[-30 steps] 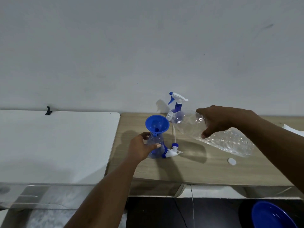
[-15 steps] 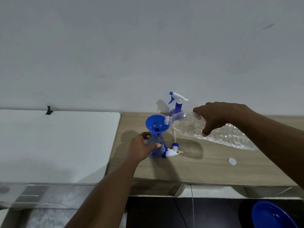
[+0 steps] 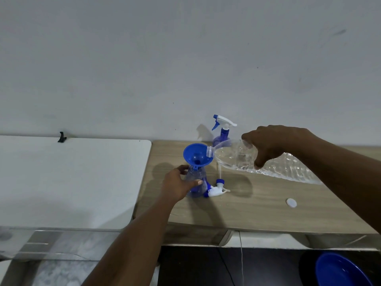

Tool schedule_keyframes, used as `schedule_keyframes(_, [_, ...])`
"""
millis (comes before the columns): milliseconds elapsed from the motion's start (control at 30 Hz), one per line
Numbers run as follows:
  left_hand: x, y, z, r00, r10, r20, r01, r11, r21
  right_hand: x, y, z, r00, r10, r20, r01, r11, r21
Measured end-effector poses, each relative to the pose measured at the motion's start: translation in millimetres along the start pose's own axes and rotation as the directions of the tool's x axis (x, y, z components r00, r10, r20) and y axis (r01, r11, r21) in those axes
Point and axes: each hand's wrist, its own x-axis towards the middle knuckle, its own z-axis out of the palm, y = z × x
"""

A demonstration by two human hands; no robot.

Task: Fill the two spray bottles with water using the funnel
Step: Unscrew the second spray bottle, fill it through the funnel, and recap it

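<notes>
At frame centre the left hand [image 3: 177, 185] grips the clear blue spray bottle [image 3: 195, 183] under the blue plastic funnel [image 3: 195, 154], while the right hand [image 3: 272, 146] grasps the crinkled clear water bottle [image 3: 237, 156], mouth at the rim; pouring seems underway, needing further tilt.

The left hand [image 3: 177, 183] sits at the centre of the frame, its forearm rising from the bottom edge, fingers [image 3: 194, 182] curled closed around a grasp. The right hand [image 3: 272, 145] reaches in from the right edge, arm extended, palm down, fingers clamped from above.
</notes>
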Motion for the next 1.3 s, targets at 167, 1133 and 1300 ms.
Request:
schedule_keyframes(167, [1.4, -0.6, 0.3, 1.0, 0.002, 0.002, -0.002, 1.0, -0.01, -2.7, -2.8, -4.4, 1.0, 0.019, 0.008, -0.019, 1.0, -0.011])
schedule_keyframes(1133, [4.9, -6.0, 2.3, 1.0, 0.026, -0.011, -0.026, 0.999, 0.025, -3.4, -1.3, -9.7, 1.0, 0.011, -0.002, -0.011, 0.998, -0.067])
schedule_keyframes(1300, [5.5, -7.0, 2.6, 1.0, 0.017, -0.01, -0.017, 1.0, 0.018, -4.9, 0.0, -11.6, 1.0, 0.015, 0.005, -0.015, 0.998, -0.066])
